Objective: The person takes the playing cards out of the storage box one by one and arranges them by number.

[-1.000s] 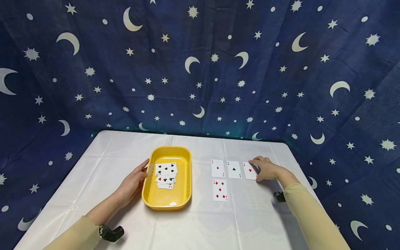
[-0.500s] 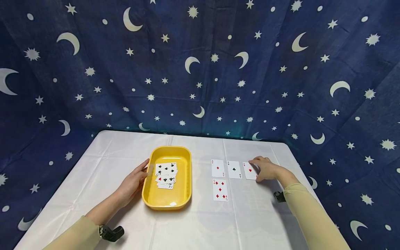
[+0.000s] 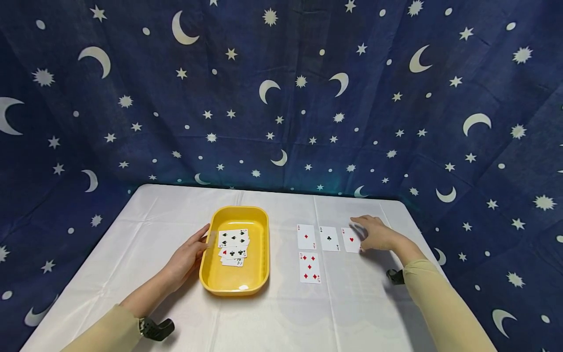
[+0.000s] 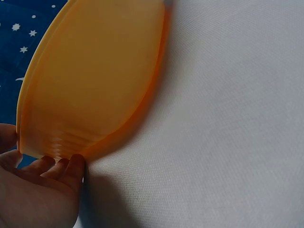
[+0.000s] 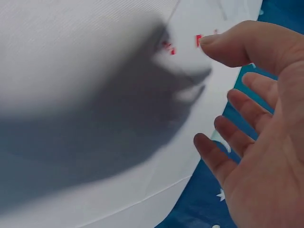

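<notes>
My left hand [image 3: 186, 256] grips the left side of a yellow tray [image 3: 235, 288]; in the left wrist view its fingertips press the tray's outer wall [image 4: 95, 76]. Inside the tray lie overlapping playing cards, with a five of spades [image 3: 233, 238] on top. To the right, an ace of diamonds [image 3: 306, 237], an ace of clubs [image 3: 329, 239] and an ace of hearts [image 3: 350, 240] form a row, face up. Below the first ace is a five of diamonds [image 3: 310, 268]. My right hand [image 3: 377, 234] hovers at the ace of hearts' right edge, fingers spread, holding nothing.
A white cloth covers the table [image 3: 281, 318]. Behind it hangs a dark blue curtain [image 3: 246, 122] printed with moons and stars. A dark wrist device [image 3: 156, 329] shows at the left sleeve and another device [image 3: 395, 276] at the right.
My right hand has let go of the ace of hearts and lifted slightly up and to the right, its fingers spreading. The left hand, tray and cards stay put.
</notes>
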### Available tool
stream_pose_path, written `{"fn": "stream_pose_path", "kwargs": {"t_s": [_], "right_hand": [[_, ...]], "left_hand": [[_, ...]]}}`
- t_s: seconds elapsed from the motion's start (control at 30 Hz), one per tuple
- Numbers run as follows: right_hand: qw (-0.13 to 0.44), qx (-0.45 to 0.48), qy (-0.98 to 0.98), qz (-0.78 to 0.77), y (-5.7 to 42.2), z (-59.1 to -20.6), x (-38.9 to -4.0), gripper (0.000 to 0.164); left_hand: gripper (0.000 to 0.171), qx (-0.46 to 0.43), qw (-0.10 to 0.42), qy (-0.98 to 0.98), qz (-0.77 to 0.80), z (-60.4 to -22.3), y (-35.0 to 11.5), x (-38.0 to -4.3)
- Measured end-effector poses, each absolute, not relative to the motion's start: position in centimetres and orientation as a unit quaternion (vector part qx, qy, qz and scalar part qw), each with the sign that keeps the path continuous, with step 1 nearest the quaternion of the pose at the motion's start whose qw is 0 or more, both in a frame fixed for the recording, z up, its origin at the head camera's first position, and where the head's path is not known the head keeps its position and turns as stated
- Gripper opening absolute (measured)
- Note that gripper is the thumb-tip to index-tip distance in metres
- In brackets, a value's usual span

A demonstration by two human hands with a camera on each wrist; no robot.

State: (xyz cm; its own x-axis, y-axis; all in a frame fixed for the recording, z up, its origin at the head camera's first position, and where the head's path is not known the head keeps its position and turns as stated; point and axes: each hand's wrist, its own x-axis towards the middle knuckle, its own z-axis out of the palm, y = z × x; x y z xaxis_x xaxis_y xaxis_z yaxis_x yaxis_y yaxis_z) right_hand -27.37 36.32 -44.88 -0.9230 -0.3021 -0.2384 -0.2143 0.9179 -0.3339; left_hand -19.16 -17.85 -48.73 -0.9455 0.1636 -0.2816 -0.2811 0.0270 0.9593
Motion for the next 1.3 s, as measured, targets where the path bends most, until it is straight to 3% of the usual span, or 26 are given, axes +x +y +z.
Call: {"fn": "stream_pose_path", "kwargs": {"t_s": [0.27, 0.53, 1.3], "right_hand": [[0.075, -0.187, 0.963, -0.177, 33.8, -43.4, -27.5, 0.083], [0.044, -0.246, 0.95, -0.186, 28.9, -41.4, -27.2, 0.08], [0.067, -0.382, 0.908, -0.161, 13.3, -38.7, -27.0, 0.077]], "left_hand": [[0.066, -0.037, 0.159, 0.696, 0.699, -48.7, -18.0, -19.1], [0.065, -0.037, 0.159, 0.693, 0.702, -48.7, -18.1, -19.2], [0.066, -0.048, 0.159, 0.695, 0.699, -48.8, -17.8, -19.2]]}}
